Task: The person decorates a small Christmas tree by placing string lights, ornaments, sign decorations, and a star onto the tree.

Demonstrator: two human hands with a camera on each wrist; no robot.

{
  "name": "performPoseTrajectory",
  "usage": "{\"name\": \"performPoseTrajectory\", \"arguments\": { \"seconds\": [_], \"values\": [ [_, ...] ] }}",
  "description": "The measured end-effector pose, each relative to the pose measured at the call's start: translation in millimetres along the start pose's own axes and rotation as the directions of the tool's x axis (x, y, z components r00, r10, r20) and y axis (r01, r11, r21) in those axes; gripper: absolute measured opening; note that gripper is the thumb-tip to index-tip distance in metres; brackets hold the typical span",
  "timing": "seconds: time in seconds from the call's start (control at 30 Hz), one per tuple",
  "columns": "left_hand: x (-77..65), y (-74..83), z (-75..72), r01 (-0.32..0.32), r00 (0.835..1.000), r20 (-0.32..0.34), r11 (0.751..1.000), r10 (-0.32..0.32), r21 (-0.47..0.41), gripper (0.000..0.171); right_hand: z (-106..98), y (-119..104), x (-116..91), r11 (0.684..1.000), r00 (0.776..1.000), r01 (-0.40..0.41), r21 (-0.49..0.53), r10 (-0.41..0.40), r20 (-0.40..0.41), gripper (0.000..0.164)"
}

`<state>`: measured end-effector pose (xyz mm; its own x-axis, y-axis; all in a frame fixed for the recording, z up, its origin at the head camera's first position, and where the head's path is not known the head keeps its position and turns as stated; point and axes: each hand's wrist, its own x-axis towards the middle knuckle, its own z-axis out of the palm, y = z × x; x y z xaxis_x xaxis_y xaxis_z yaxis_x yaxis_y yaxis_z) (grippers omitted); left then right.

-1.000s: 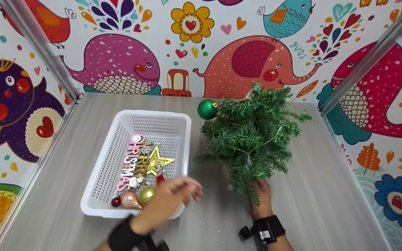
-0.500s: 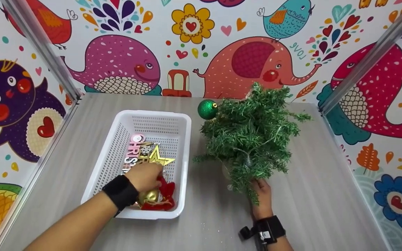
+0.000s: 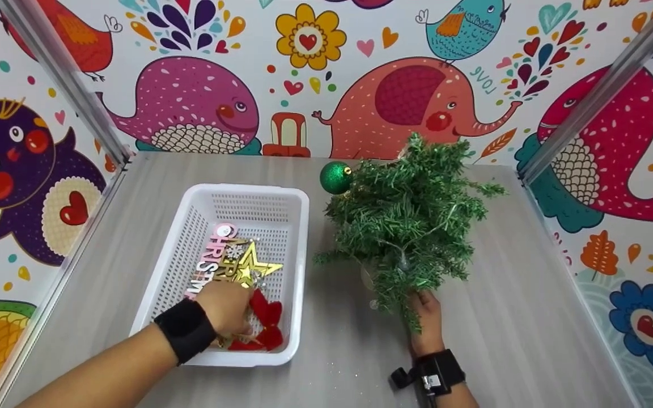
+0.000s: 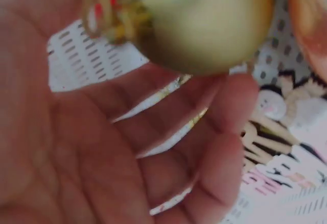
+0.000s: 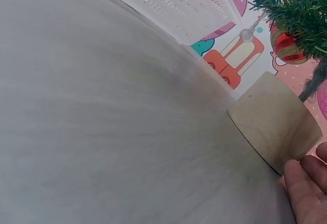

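My left hand (image 3: 227, 309) is down inside the white plastic basket (image 3: 302, 272). In the left wrist view its loosely bent fingers lie against a gold bauble (image 4: 204, 25) with a string loop, and the palm shows bare. From the head view the hand hides this bauble. Beside it lie a red velvet bow (image 3: 270, 320), a gold star (image 3: 253, 266) and "Merry Christmas" letter pieces (image 3: 213, 258). My right hand (image 3: 428, 323) holds the wooden-looking base (image 5: 273, 122) of a small artificial Christmas tree (image 3: 408, 218), with thumb and fingertips at its lower edge.
A green glitter bauble (image 3: 335, 177) hangs on the tree's left side, and a red-and-gold one (image 5: 288, 45) lower among the branches. The grey table (image 3: 502, 317) is bounded by patterned walls (image 3: 355, 34) and metal posts (image 3: 66, 79).
My left hand has come over from right of the basket, reached in and settled over the gold bauble. The basket has shifted slightly toward me. My right hand and the tree stay put.
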<state>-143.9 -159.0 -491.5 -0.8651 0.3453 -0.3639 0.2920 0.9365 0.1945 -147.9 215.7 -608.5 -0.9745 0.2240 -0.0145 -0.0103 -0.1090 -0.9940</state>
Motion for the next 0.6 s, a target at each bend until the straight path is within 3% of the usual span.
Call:
{"name": "performPoseTrajectory", "arguments": {
  "seconds": [0.1, 0.3, 0.47, 0.6],
  "values": [
    [-4.5, 1.7, 3.8, -0.002, 1.0, 0.01, 1.0, 0.002, 0.03, 0.033, 0.2, 0.4, -0.3, 1.0, 1.0, -0.009, 0.003, 0.009, 0.005, 0.02],
    [-8.4, 0.7, 2.9, -0.002, 0.999, 0.035, 1.0, 0.002, -0.005, 0.02, 0.2, 0.8, -1.4, 0.999, 0.999, -0.028, -0.016, 0.029, 0.02, 0.019],
    [-11.1, -0.7, -1.9, -0.036, 0.998, -0.056, 0.997, 0.032, -0.071, 0.02, -10.3, -2.4, -6.8, 0.989, 0.999, -0.047, -0.141, 0.05, 0.013, 0.022],
    [-13.8, -1.8, -12.4, -0.037, 0.989, -0.145, 0.986, 0.014, -0.16, 0.025, -20.4, -14.3, -16.7, 0.974, 0.989, -0.147, -0.17, 0.146, -0.02, 0.032]
  ]
}}
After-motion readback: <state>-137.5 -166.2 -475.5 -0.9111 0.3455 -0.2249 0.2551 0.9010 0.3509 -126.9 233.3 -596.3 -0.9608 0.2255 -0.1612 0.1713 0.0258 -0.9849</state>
